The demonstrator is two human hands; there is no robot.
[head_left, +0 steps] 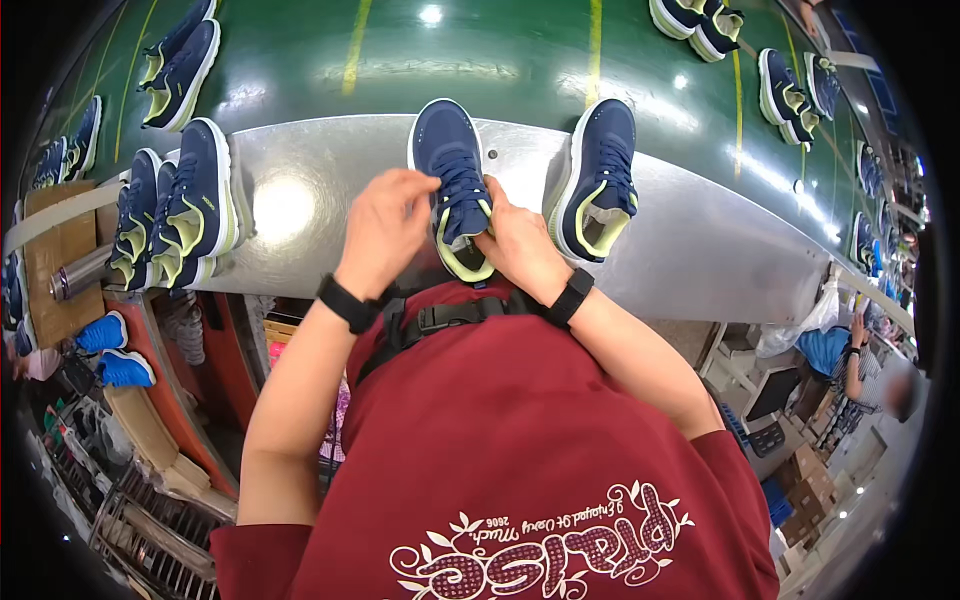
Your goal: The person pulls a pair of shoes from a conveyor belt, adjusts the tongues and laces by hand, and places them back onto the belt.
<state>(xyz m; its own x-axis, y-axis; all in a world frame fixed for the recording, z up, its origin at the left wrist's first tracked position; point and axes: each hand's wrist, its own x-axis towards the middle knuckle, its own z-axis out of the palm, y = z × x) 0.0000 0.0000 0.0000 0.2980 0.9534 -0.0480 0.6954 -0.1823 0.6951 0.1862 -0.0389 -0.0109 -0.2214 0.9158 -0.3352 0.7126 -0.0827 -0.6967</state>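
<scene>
At the centre of the frame, the left hand pinches the laces of a navy shoe lying on the metal table, while the right hand grips its heel side, fingers closed. A hard tug could slide it into the second shoe just right, or loosen the lacing.
</scene>
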